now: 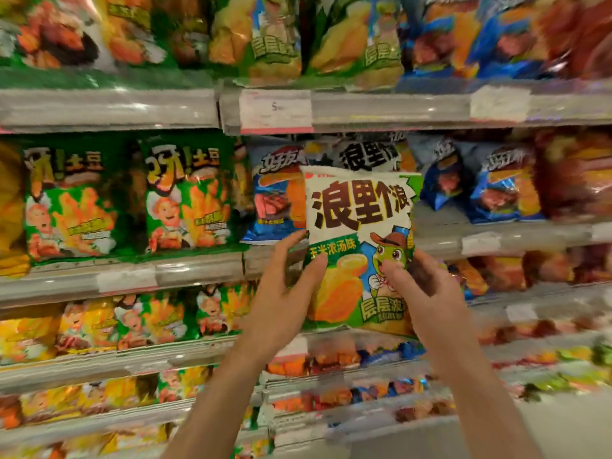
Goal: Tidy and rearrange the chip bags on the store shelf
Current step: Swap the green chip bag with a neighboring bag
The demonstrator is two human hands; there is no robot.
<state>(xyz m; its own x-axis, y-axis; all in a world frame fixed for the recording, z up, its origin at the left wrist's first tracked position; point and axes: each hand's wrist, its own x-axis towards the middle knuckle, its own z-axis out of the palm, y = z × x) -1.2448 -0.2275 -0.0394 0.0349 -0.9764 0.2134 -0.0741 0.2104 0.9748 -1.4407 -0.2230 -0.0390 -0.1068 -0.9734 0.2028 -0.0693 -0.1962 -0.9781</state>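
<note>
A: Both hands are nearest: left hand and right hand pinch a white-and-green crinkly foil chip bag, held upright before the middle shelf.

B: Mid-placement, likely. Next it needs seating beside the matching bag behind.

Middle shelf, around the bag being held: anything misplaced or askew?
Yes. Blue bags right of the held white-and-green bag lean tilted rather than upright. A matching white bag sits behind, wedged among blue ones. Left hand and right hand grip the held bag's lower edges.
</note>
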